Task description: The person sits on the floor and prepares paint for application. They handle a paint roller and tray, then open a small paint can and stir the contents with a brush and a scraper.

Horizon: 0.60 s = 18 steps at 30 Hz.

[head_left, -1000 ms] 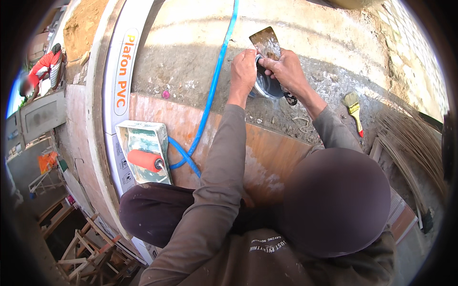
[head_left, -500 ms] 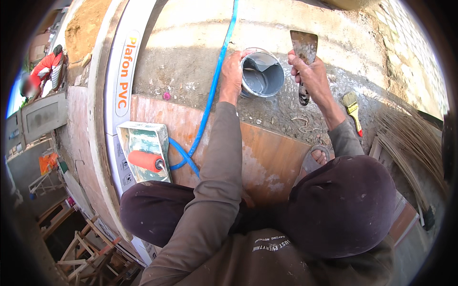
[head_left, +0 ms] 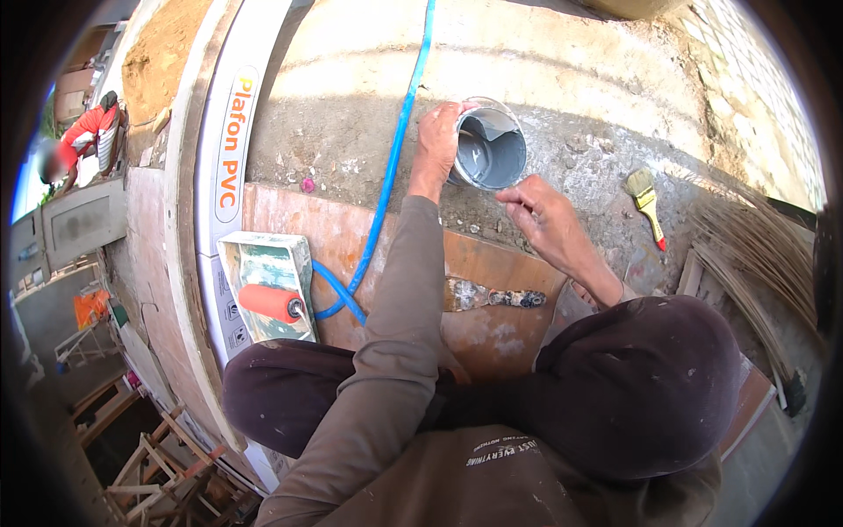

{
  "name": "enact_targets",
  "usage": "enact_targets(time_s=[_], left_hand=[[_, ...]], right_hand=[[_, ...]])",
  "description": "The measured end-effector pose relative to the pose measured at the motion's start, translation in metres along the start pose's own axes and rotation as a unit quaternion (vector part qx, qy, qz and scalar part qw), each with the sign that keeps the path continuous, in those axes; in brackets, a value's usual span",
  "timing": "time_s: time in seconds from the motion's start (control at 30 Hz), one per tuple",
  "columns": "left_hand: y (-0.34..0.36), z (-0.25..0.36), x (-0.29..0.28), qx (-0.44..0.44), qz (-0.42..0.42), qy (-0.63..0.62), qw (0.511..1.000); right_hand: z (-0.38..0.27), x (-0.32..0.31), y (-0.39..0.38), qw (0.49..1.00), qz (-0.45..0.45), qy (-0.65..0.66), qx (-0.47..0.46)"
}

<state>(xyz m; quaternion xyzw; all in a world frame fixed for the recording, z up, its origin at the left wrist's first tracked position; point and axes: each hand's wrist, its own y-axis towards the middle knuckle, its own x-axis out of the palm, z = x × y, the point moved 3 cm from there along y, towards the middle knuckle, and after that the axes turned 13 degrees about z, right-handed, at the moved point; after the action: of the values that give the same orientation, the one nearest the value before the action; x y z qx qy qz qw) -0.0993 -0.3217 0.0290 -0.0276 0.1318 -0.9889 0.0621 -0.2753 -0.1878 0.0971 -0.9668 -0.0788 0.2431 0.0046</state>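
A small bucket [head_left: 505,162] with grey paint inside tilts a little over the ground, a pale flap-like piece showing at its far inner side. My left hand [head_left: 435,145] is closed on its left rim. Fingers curled, my right hand [head_left: 555,227] is at the bucket's near right edge; what its fingertips pinch, if anything, is hidden. Below, a paint-stained scraper [head_left: 493,296] lies on the wooden board [head_left: 505,259], out of both hands. A paint roller [head_left: 270,301] with an orange sleeve rests in a paint-smeared tray [head_left: 306,263] to the left.
A blue hose [head_left: 386,180] runs past my left forearm. To the right lie a paint brush [head_left: 647,206] and a bundle of thin sticks [head_left: 755,241]. A long white box [head_left: 233,140] edges the left side. Another person [head_left: 88,132] bends over at far left.
The scraper has left my right hand and now lies on the board. My right hand has come down and left to the bucket, which has shifted slightly right and down and tilts more.
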Motion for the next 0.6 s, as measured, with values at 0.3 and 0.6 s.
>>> enact_targets(time_s=[0.3,0.6], left_hand=[[-0.020,0.010,0.025,0.034,0.030,0.070,0.997],[-0.017,0.005,0.023,0.048,0.033,0.033,0.998]], right_hand=[[0.038,0.024,0.095,0.927,0.182,0.263,0.198],[0.036,0.026,0.100,0.973,0.197,-0.047,-0.108]])
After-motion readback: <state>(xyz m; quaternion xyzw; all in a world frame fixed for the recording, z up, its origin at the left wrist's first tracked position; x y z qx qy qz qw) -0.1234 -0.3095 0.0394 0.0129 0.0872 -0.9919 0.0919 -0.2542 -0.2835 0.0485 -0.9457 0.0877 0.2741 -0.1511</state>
